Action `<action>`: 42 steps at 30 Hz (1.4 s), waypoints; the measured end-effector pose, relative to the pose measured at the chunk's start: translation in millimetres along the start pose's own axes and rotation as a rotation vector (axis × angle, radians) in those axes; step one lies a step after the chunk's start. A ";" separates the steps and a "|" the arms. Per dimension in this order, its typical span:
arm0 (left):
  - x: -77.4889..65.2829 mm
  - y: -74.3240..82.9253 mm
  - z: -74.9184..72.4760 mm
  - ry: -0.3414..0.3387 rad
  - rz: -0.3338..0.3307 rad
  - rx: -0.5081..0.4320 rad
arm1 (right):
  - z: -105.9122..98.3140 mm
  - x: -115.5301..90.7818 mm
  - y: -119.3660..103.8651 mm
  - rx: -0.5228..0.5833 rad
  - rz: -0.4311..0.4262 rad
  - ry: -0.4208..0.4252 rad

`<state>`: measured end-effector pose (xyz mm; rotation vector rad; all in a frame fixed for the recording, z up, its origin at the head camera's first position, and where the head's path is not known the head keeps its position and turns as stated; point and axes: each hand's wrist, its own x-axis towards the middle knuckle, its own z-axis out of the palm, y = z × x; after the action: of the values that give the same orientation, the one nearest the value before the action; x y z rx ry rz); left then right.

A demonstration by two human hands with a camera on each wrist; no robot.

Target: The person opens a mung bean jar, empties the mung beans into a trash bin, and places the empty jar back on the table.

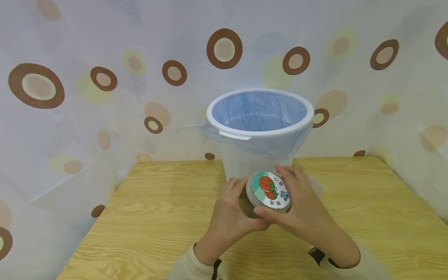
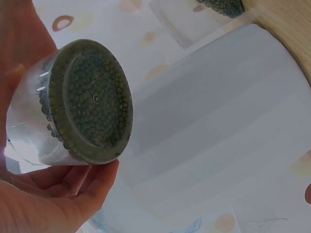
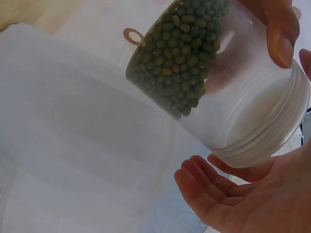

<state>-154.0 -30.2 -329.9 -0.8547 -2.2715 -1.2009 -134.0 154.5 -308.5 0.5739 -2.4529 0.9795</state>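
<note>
A clear plastic jar [image 3: 233, 77], partly filled with green mung beans [image 3: 180, 53], is held tilted above the table. Its lid [image 1: 269, 190] carries a round label with red tomato drawings. My left hand [image 1: 227, 210] grips the jar's side, and the left wrist view shows the jar's base [image 2: 95, 102] with beans behind it. Around the lid's rim, my right hand [image 1: 304, 206] has its thumb on the near side and fingers on the far side. The right wrist view shows several of the right fingers [image 3: 214, 182] loosely bent below the lid.
A whitish bin [image 1: 241, 163] with a white rim and a blue bag [image 1: 259, 112] stands right behind the hands. Beyond the right hand, a clear round object [image 1: 316, 186] is partly hidden. The wooden table [image 1: 157, 217] meets a patterned sheet [image 1: 140, 58].
</note>
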 end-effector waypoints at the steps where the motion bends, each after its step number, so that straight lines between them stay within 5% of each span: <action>1: -0.1 0.0 0.4 0.003 0.000 0.003 | 1.2 0.1 -0.6 -0.005 0.006 0.003; 12: 1.3 0.7 0.8 0.026 0.041 0.055 | 3.8 -2.2 -1.1 -0.010 -0.056 0.096; 25: 0.1 -0.4 -2.7 -0.004 -0.008 0.033 | -3.3 -2.5 1.4 -0.008 -0.183 -0.002; 33: 0.4 -1.3 -2.9 0.004 -0.008 0.086 | -1.9 0.3 -3.3 -0.092 -0.081 -0.020; 42: 0.2 -2.5 0.4 0.016 0.034 0.107 | 2.4 0.1 -5.2 -0.124 -0.064 -0.004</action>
<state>-155.9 -30.9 -331.4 -0.8377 -2.2767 -1.0573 -131.9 149.2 -307.2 0.6089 -2.4624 0.7957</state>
